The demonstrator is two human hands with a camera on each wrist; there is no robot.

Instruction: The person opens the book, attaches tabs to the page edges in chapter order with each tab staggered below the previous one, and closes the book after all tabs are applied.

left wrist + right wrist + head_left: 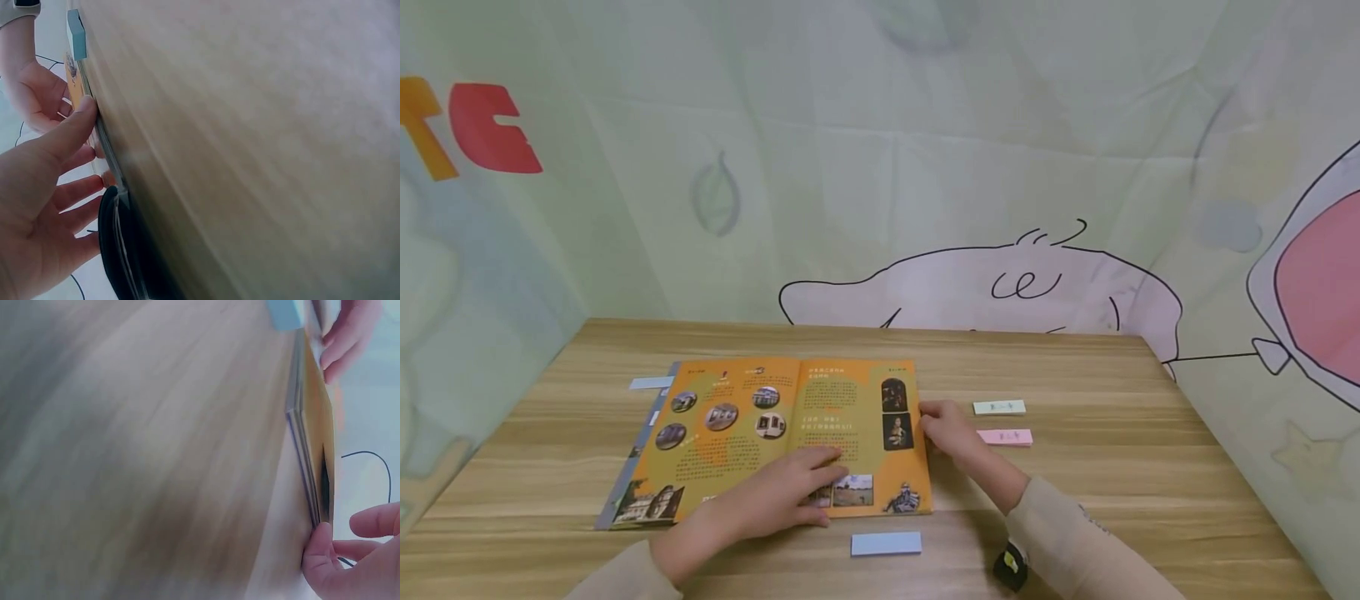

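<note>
- Fingers of my left hand (790, 492) are resting loosely on the open book (722, 454), gripping nothing.
- My right hand (953, 429) is touching its right edge; whether it's pinching, I cannot tell.
- It is lying on the table (1112, 475), a pale slip (651, 383) already jutting from its left edge.
- Green strip (999, 407), pink strip (1011, 437) and blue strip (886, 544) are lying off it; I'm judging the work partly done.

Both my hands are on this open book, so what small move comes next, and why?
I'd probably lift the outer edge of the right page with your right hand: its fingers are already at that edge, while your left hand lies across the lower part of the open book, well placed to steady it.
</note>
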